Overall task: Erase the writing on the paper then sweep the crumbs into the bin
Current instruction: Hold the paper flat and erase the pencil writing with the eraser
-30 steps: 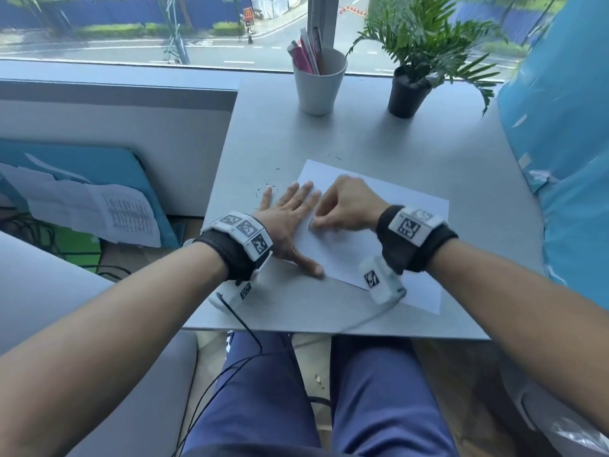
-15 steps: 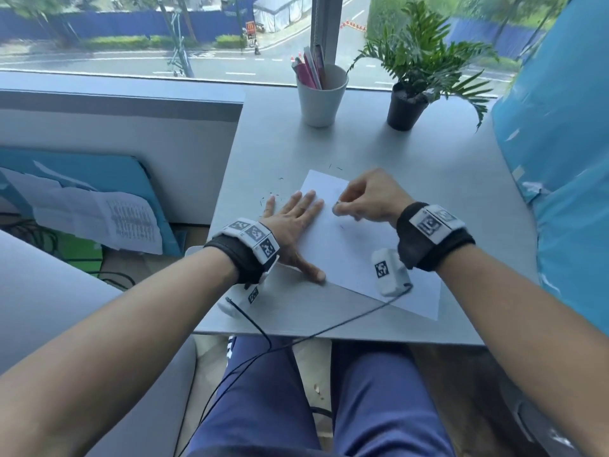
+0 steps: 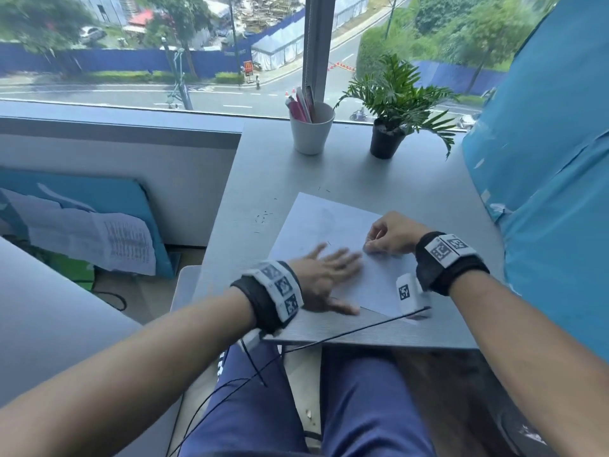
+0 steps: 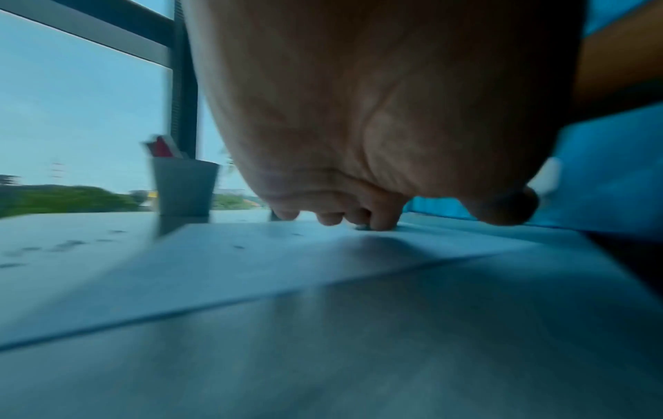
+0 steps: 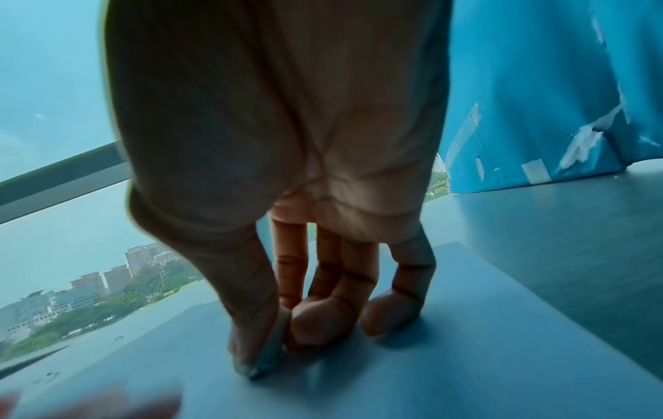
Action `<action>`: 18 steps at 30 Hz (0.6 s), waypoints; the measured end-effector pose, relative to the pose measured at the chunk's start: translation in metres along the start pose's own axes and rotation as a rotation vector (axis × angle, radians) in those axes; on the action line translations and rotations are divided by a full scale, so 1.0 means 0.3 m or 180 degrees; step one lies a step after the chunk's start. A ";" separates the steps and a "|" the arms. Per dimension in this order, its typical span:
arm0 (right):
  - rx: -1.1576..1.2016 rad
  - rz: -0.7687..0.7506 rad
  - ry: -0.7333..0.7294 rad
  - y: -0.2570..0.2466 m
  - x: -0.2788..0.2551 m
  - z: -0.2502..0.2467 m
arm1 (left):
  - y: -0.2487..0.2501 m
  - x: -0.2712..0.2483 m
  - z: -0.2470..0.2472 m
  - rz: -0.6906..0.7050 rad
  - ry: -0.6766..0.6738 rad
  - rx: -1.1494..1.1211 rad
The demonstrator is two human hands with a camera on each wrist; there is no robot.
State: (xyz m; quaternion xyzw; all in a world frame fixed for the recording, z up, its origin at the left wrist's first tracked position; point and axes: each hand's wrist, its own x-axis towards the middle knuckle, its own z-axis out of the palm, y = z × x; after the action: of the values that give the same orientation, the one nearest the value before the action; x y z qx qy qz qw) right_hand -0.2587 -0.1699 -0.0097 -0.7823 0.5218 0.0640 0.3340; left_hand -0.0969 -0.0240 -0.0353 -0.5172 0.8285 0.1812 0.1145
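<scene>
A white sheet of paper (image 3: 323, 222) lies on the grey table (image 3: 379, 179). My left hand (image 3: 329, 268) rests flat on the sheet's near left part, fingers straight and blurred by motion. My right hand (image 3: 385, 239) is curled over the sheet's right half. In the right wrist view its thumb and forefinger pinch a small pale eraser (image 5: 267, 357) whose tip presses on the paper (image 5: 448, 368). Dark eraser crumbs (image 3: 263, 217) are scattered on the table left of the sheet, and one or two (image 3: 328, 244) lie on the sheet. No bin is in view.
A white cup of pens (image 3: 311, 130) and a small potted plant (image 3: 392, 103) stand at the table's far edge by the window. A blue panel (image 3: 543, 159) borders the table's right side. A black cable (image 3: 346, 331) crosses the near edge.
My left hand has slid right, further onto the paper. My right hand with the eraser has moved right and nearer to me. The head view has tilted upward.
</scene>
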 end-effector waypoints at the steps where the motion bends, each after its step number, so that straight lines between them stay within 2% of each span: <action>1: -0.0018 -0.0016 -0.0010 0.002 0.001 -0.001 | 0.040 0.012 0.028 0.0223 -0.0089 -0.0002; 3: -0.0021 -0.0044 0.0013 0.005 -0.001 -0.003 | 0.053 0.027 0.062 0.0302 -0.0070 -0.0040; 5: 0.0019 -0.0043 -0.0007 0.005 0.001 0.000 | -0.013 0.020 0.058 0.0027 0.0033 -0.0123; 9: 0.0017 -0.0018 0.0044 0.007 -0.002 0.004 | -0.196 -0.033 0.018 -0.1135 -0.0012 -0.0226; 11: 0.0013 -0.0032 0.0087 0.010 -0.003 0.003 | -0.233 -0.058 -0.005 -0.1666 0.0064 -0.0095; 12: -0.0001 -0.0025 0.0098 0.011 -0.002 0.004 | -0.221 -0.065 -0.012 -0.1648 0.0130 -0.0024; 13: -0.0017 -0.0012 0.0099 0.011 -0.001 0.003 | -0.192 -0.068 -0.014 -0.1393 0.0193 0.0043; 16: -0.0060 0.0006 0.0077 0.009 0.002 0.003 | -0.066 -0.077 0.021 -0.0162 0.0058 0.0106; 18: -0.0051 -0.0004 0.0090 0.004 0.002 0.002 | -0.043 -0.076 0.041 0.0101 -0.0129 -0.0017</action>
State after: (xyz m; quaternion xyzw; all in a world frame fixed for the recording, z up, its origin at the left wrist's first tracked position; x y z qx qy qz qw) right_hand -0.2593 -0.1703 -0.0112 -0.7861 0.5255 0.0569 0.3204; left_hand -0.0753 -0.0054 -0.0402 -0.5005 0.8337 0.1957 0.1271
